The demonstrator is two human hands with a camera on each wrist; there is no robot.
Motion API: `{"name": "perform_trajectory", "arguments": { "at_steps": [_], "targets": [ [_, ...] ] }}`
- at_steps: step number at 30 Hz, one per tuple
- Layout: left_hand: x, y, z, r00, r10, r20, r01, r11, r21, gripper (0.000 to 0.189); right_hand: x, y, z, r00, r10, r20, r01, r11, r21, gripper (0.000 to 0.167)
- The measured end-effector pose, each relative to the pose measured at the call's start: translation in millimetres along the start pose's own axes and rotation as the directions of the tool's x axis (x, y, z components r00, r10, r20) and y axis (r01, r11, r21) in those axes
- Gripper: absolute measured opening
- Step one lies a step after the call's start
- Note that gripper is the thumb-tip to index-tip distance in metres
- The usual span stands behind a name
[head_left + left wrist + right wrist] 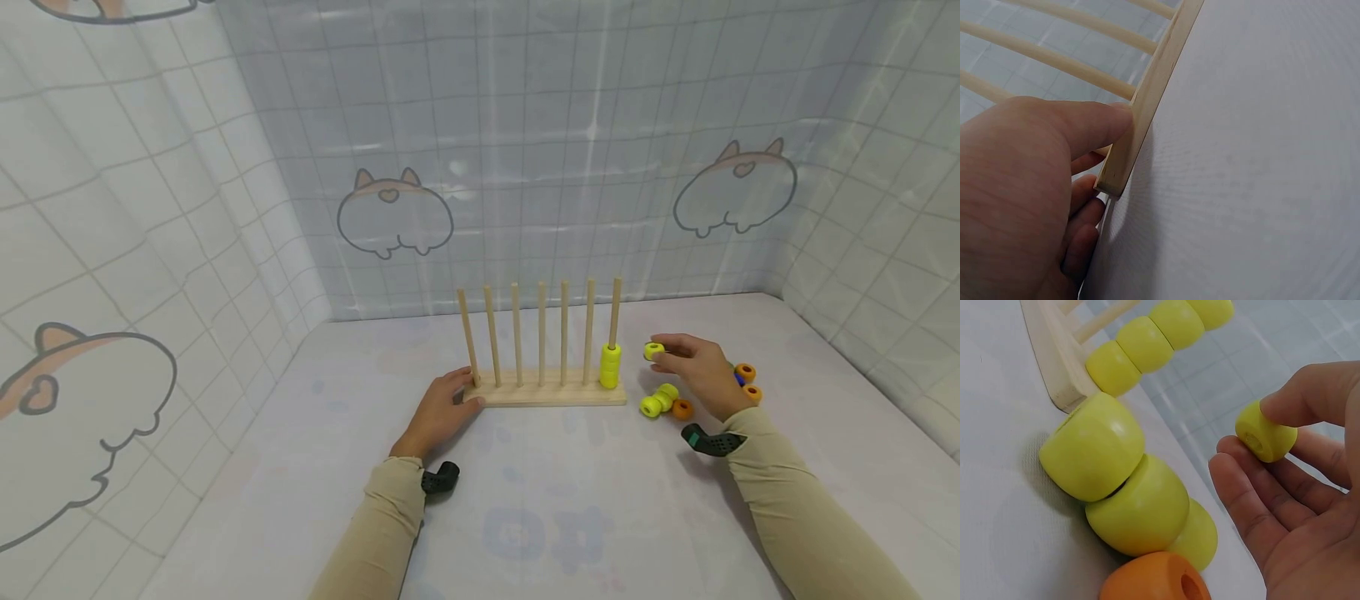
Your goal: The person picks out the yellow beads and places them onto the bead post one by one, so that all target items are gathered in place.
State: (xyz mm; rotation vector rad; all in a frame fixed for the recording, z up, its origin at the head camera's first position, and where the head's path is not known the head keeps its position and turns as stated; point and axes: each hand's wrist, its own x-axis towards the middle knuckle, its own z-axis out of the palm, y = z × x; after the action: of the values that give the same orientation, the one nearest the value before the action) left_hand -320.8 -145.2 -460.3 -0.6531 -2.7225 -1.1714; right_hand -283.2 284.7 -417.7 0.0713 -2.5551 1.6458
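A wooden rack [543, 395] with a row of upright pegs stands on the table. My left hand [442, 412] grips its left end, the thumb [1100, 125] on the front of the base and the fingers behind. On the rightmost peg [615, 312] sits a stack of yellow beads [611, 367]; the other pegs are bare. To the right of that peg, my right hand [699, 368] pinches a yellow bead [1266, 431] between thumb and fingers, raised above the table. The bead's hole shows in the right wrist view.
Several loose yellow beads [1138, 503] lie by the rack's right end, with an orange bead [1154, 578] against them. More orange beads [746, 372] and a blue bead [739, 379] lie beyond the right hand. A sheet wall [555, 167] rises behind the table.
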Motion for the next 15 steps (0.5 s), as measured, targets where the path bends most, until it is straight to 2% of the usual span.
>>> {"name": "perform_trajectory", "arguments": {
  "at_steps": [15],
  "targets": [
    [0.2,-1.2,0.0,1.000,-0.011,0.013,0.011,1.000,0.004,0.049,-0.8,-3.0,2.4,1.000,-0.028,0.003,0.028,0.999,0.030,0.051]
  ]
}}
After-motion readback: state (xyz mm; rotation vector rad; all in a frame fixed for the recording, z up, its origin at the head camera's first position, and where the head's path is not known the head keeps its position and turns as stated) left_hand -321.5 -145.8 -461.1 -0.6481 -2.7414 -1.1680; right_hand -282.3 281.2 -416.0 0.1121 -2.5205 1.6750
